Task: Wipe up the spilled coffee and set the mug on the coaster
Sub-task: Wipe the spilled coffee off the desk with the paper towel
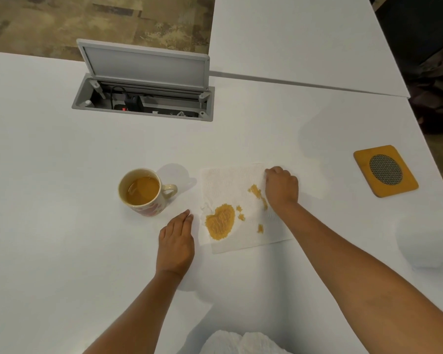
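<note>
At the near edge of the white table (pixel 62 226) you see a crumpled white paper towel wad (pixel 241 343), partly cut by the frame. Your two bare forearms reach forward from there.

Your left hand (pixel 175 244) lies flat on the table, palm down, fingers straight and close together, and it holds nothing. Its fingertips are just beside the left edge of the spread paper towel (pixel 230 180); I cannot tell if they touch it.

The paper towel lies flat on the table. It has soaked up coffee: one big yellow-brown coffee stain (pixel 220 222) shows at its near left part, and some smaller spots are to the right of it.

Your right hand (pixel 281 186) is on the far right part of the towel, fingers curled down onto the paper. It presses or pinches the sheet there; which one I cannot tell.

At the right edge of the frame a white paper towel roll (pixel 427 238) is partly visible.

The mug (pixel 145 191) stands upright on the table, left of the towel and apart from it, handle to the right, with coffee inside.

The orange coaster (pixel 385 171) lies well apart to the right, near the table edge, bare.

Farther away, an open cable box (pixel 143 98) sits in the table, its lid raised.
</note>
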